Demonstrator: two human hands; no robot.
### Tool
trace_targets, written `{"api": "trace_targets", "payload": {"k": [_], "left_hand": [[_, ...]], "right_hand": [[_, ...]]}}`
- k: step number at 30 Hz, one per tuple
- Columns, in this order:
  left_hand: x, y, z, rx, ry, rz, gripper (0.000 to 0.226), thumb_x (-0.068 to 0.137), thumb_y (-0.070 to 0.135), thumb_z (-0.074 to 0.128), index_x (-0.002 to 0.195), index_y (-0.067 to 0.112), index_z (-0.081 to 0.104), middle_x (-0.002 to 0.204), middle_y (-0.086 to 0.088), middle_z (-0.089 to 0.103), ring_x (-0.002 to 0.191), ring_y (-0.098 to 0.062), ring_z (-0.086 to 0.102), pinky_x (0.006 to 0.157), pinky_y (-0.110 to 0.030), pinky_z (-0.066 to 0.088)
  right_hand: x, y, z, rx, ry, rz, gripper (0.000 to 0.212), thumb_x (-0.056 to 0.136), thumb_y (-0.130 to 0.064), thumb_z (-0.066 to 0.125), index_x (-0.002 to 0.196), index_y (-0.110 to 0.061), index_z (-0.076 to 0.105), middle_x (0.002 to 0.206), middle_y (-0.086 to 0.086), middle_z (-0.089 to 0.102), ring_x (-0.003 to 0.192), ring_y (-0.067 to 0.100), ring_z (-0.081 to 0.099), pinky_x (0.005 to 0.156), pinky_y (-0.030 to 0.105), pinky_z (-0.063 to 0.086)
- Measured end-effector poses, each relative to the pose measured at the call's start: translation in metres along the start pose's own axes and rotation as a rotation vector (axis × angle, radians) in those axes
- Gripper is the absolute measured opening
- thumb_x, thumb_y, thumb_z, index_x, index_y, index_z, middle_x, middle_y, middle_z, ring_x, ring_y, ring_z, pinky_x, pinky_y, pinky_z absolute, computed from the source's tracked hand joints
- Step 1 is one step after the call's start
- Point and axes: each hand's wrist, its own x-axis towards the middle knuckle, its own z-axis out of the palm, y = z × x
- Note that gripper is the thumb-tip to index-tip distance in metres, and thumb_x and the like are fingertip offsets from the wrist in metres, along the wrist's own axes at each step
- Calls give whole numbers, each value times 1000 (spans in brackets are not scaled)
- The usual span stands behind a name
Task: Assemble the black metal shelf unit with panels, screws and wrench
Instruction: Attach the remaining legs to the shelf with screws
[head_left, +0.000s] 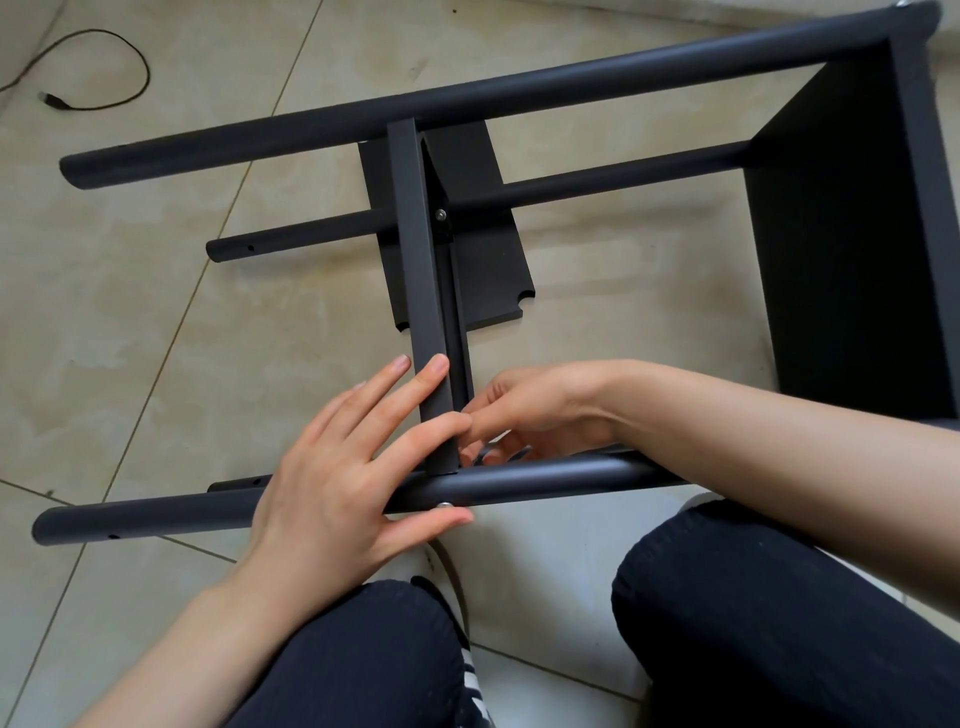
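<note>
We press our left hand (332, 483) flat on the black round metal tube (545, 480); our right hand (540, 410) pinches a small silver wrench (488, 456).

No readable text, labels, brand names, numbers or signs appear anywhere: none on the black metal shelf frame (519, 93) or the tiled floor (156, 312).

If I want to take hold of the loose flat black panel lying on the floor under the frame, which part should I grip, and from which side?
Probably the near edge of the flat panel, the notched one, reached from above through the gap between the tubes. That edge lies bare on the tiled floor, while the far part sits under the upright panel and the thin tube. Slide it toward you, then lift.
</note>
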Motion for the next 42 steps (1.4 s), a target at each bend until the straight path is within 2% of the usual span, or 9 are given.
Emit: {"api": "trace_targets", "payload": {"k": [5, 11, 15, 18, 22, 27, 34, 38, 42], "left_hand": [[0, 0, 0, -5, 6, 7, 59, 91, 63, 57, 135, 23, 54, 159, -7, 38, 146, -31, 39, 106, -50, 45], [0, -1, 1, -12, 8, 6, 58, 90, 61, 58, 134, 23, 56, 159, -8, 39, 145, -31, 40, 105, -51, 46], [0, -1, 0, -2, 3, 8, 59, 90, 62, 58, 135, 24, 54, 159, -7, 39, 145, -31, 41, 106, -49, 45], [1, -1, 0, -3, 3, 9, 59, 90, 61, 59, 133, 21, 57, 158, -8, 39, 144, -32, 41, 106, -49, 45], [0, -1, 0, -2, 9, 11, 59, 90, 61, 59, 133, 21, 59, 158, -8, 40, 144, -31, 41, 106, -49, 44], [-1, -3, -1, 7, -6, 16, 60, 89, 61, 60, 135, 24, 53, 159, -8, 39, 145, -31, 41, 105, -50, 46], [-2, -3, 1, -2, 3, 12, 59, 90, 62, 58, 136, 25, 53, 160, -7, 38, 145, -30, 41, 105, -50, 46], [-2, -4, 1, 15, -1, 15, 61, 90, 62, 59, 137, 25, 51, 160, -7, 38, 145, -31, 41, 104, -52, 47], [-2, -4, 1, 28, -2, 16, 61, 90, 63, 58, 138, 25, 51, 160, -7, 37, 144, -31, 41, 104, -53, 47]], "right_hand": [[-2, 2, -4, 13, 6, 0, 13, 93, -14, 62, 81, -13, 67, 81, 2, 63, 66, 11, 54, 68, 24, 45], [4, 3, 1, -1, 14, -4, 5, 92, -12, 60, 94, -11, 64, 81, 5, 58, 68, 13, 52, 73, 30, 44], [0, 2, -3, 15, -18, -12, 10, 92, -12, 61, 84, -13, 67, 77, 0, 63, 67, 11, 54, 72, 27, 44], [-1, 2, -3, 4, 3, -11, 10, 92, -14, 62, 83, -13, 68, 75, 0, 65, 65, 11, 55, 71, 27, 45], [3, 2, 4, -25, 27, -8, 6, 93, -12, 58, 89, -11, 63, 76, 3, 57, 66, 13, 52, 71, 28, 44], [1, 1, 2, 22, -10, 5, 13, 92, -12, 58, 81, -13, 64, 80, 5, 58, 72, 14, 51, 81, 34, 42], [4, 3, 6, -27, 44, -6, 5, 92, -14, 58, 88, -14, 61, 76, 3, 54, 67, 13, 49, 70, 28, 42], [3, 1, 4, 13, 14, 1, 16, 93, -9, 55, 79, -13, 62, 75, 2, 56, 65, 11, 49, 69, 26, 41], [-2, 1, 0, 23, 2, 2, 16, 92, -13, 61, 77, -14, 66, 75, 2, 58, 64, 10, 51, 69, 26, 42]]}}
